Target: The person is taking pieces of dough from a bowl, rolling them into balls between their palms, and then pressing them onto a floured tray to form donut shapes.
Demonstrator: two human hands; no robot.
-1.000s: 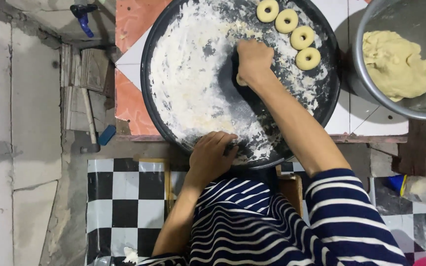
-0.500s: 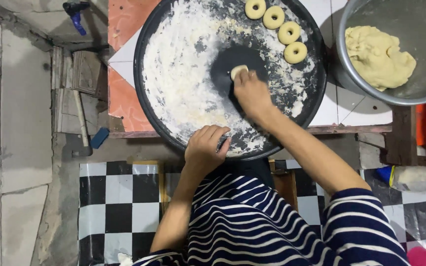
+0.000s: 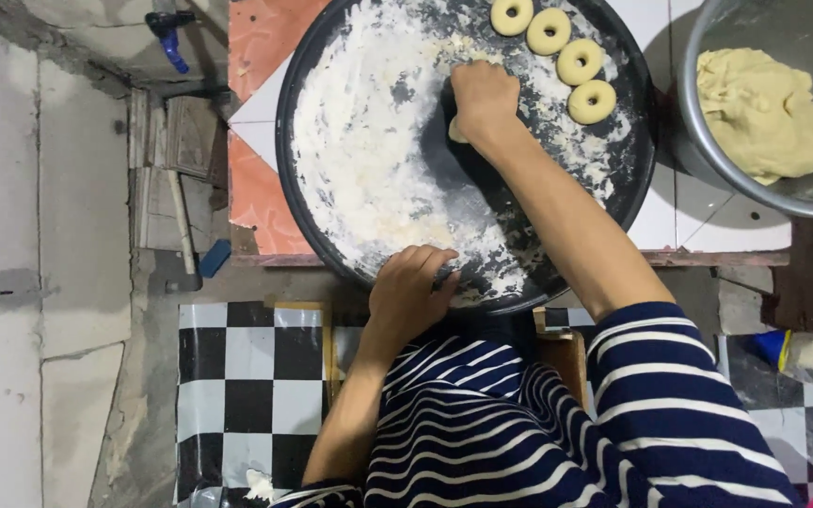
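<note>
Floured and black, one round tray [image 3: 331,235] lies on the tiled tabletop [image 3: 265,113]. At its near rim the left hand [image 3: 411,287] curls its fingers over the edge, gripping it. Farther in, the right hand [image 3: 484,94] is closed around one small piece of dough [image 3: 456,132]. Four dough rings [image 3: 549,31] line the far right. One metal bowl [image 3: 708,160] of dough sits right.

Grey, cracked concrete floor [image 3: 11,282] at left. Black-and-white checkered covering [image 3: 247,376] below, orange and white tiled tabletop [image 3: 261,122] above. Even, soft light, faint shadows.
</note>
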